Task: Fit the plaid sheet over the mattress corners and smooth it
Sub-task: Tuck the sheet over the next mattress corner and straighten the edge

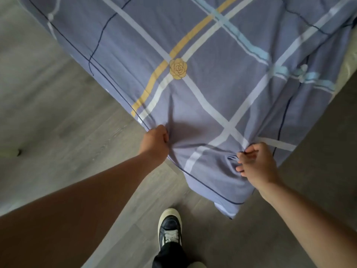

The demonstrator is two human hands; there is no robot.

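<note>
The grey wood-grain plank floor fills the room on both sides of the bed, and the blue-grey plaid cotton sheet, crossed with pale, yellow and light-blue stripes and thin navy lines, lies spread over the mattress with its near corner pointing straight at the person. A strip of pale mattress side shows bare at the far right edge, so that side looks not yet covered. Near the middle of the cloth sits a printed yellow rose, and the fabric around it lies fairly flat, while below it the cloth gathers into folds that run down toward the corner. The loose tip of the sheet hangs off the corner toward the floor. The left hand is closed in a fist on the sheet's left edge, pulling it taut along the navy border line. The right hand is pinched shut on a bunch of fabric at the right of the corner, where small pleats fan out from the fingertips. One dark trainer with a white sole stands on the floor just short of the hanging tip. I judge the step in hand to be fitting this near corner. The next move seems to call for drawing both gathered edges down and under the mattress corner, evenly, then smoothing the folds.
</note>
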